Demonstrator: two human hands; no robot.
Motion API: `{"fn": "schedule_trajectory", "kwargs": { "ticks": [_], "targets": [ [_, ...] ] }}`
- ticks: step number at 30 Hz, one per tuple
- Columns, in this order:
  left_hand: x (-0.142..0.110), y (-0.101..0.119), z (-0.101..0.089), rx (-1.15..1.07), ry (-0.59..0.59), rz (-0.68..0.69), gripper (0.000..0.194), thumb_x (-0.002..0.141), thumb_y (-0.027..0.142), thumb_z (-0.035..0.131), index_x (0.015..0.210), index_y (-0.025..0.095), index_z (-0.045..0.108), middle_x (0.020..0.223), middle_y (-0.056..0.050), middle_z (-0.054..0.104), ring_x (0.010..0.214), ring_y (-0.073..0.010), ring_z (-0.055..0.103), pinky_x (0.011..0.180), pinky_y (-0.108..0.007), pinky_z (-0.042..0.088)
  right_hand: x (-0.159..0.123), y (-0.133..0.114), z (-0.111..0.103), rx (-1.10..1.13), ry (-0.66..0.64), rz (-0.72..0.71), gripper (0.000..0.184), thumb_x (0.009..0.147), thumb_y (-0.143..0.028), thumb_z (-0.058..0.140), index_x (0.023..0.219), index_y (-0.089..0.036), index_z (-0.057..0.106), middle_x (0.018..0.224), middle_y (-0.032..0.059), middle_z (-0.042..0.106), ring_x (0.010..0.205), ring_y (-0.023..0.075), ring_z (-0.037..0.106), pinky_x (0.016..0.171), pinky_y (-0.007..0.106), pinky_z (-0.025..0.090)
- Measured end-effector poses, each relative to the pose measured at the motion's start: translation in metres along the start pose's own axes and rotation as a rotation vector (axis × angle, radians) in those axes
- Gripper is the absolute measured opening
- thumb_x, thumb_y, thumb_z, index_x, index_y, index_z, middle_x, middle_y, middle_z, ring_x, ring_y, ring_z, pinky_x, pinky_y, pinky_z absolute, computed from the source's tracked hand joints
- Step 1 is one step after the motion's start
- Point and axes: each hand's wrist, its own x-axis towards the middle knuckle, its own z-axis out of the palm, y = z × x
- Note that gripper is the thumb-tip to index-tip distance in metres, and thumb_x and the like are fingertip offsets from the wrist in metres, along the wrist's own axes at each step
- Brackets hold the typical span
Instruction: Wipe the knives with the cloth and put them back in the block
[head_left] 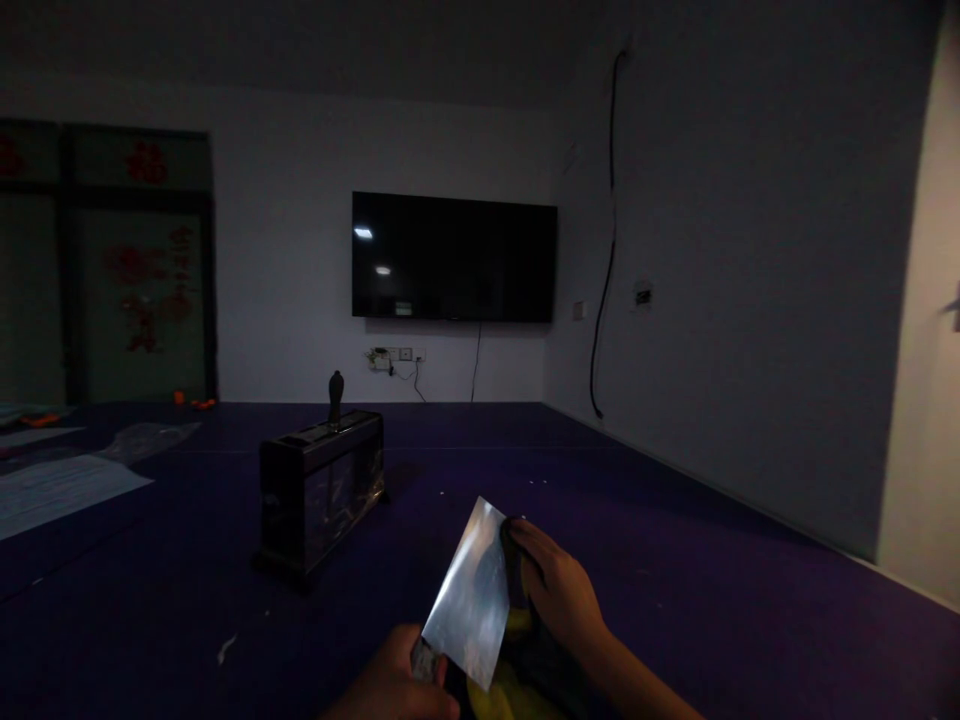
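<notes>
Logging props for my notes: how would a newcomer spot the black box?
From the wide black wall-mounted screen, look down and left to the purple surface. A narrow, glossy black box stands there. Unlike the flat white paper farther left, it stands upright, with one dark handle rising from its top.

A black TV (454, 257) hangs on the far wall (285, 250), light spots (363, 233) showing on its screen, sockets (406, 354) below. A dark cable (613, 200) hangs down the right wall (750, 300). At left, red characters (146, 162) mark dark-framed panels (90, 300). White papers (67, 495) and clear plastic (150, 441) lie on the purple worktop (712, 590), small orange things (179, 397) near its far edge.
</notes>
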Motion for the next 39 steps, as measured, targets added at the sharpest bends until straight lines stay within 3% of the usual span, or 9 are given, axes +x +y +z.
{"fn": "schedule_trajectory", "kwargs": {
  "ticks": [6,11,19,25,29,34,39],
  "targets": [
    [0.012,-0.003,0.001,0.144,0.036,-0.103,0.035,0.043,0.008,0.068,0.069,0.017,0.046,0.061,0.007,0.047,0.050,-0.0059,0.040,0.048,-0.020,0.028,-0.001,-0.006,-0.004,-0.050,-0.020,-0.013,0.049,0.077,-0.008,0.034,0.120,-0.016,0.057,0.130,0.0060,0.051,0.116,0.0182,0.051,0.097,0.034,0.042],
    [0.008,-0.009,0.003,0.160,0.078,-0.063,0.034,0.047,0.008,0.068,0.071,0.017,0.046,0.062,0.006,0.048,0.051,-0.0061,0.040,0.049,-0.020,0.028,0.000,-0.010,-0.007,-0.076,-0.034,-0.041,0.052,0.074,-0.005,0.035,0.121,-0.016,0.056,0.130,0.0062,0.051,0.114,0.0185,0.052,0.095,0.034,0.044],
    [0.005,-0.010,0.000,0.260,0.003,0.010,0.034,0.051,0.017,0.072,0.074,0.018,0.046,0.064,0.006,0.044,0.056,-0.0078,0.041,0.053,-0.021,0.030,-0.001,-0.016,-0.010,-0.118,0.006,-0.052,0.055,0.074,-0.004,0.036,0.123,-0.022,0.054,0.130,0.0023,0.051,0.112,0.0170,0.054,0.093,0.031,0.047],
    [0.006,-0.001,0.001,0.415,-0.052,0.015,0.025,0.053,0.009,0.065,0.066,0.018,0.046,0.062,0.007,0.043,0.060,-0.0086,0.040,0.059,-0.022,0.031,-0.001,-0.018,-0.011,-0.150,0.015,-0.073,0.055,0.075,-0.004,0.036,0.125,-0.019,0.052,0.132,0.0038,0.048,0.111,0.0181,0.055,0.091,0.031,0.048],
    [0.005,-0.002,0.004,0.428,-0.019,0.028,0.019,0.055,0.008,0.060,0.063,0.018,0.046,0.060,0.007,0.042,0.060,-0.0087,0.039,0.060,-0.022,0.030,-0.001,-0.019,-0.009,-0.157,0.002,-0.107,0.059,0.073,-0.002,0.036,0.127,-0.021,0.049,0.134,0.0024,0.047,0.109,0.0175,0.056,0.093,0.031,0.047],
    [0.010,-0.002,0.002,0.390,-0.058,-0.074,0.019,0.054,0.009,0.059,0.065,0.018,0.047,0.060,0.005,0.045,0.059,-0.0095,0.040,0.057,-0.022,0.030,-0.002,-0.021,-0.008,-0.172,-0.012,-0.121,0.060,0.072,-0.001,0.035,0.127,-0.021,0.049,0.134,0.0022,0.047,0.109,0.0176,0.056,0.092,0.031,0.047],
    [0.012,-0.002,0.002,0.312,-0.067,0.004,0.025,0.051,0.016,0.066,0.066,0.019,0.047,0.060,0.006,0.043,0.059,-0.0095,0.040,0.057,-0.022,0.030,-0.004,-0.027,-0.008,-0.166,-0.061,-0.155,0.063,0.069,0.001,0.036,0.127,-0.021,0.049,0.134,0.0017,0.046,0.111,0.0172,0.055,0.093,0.031,0.046]
  ]
}}
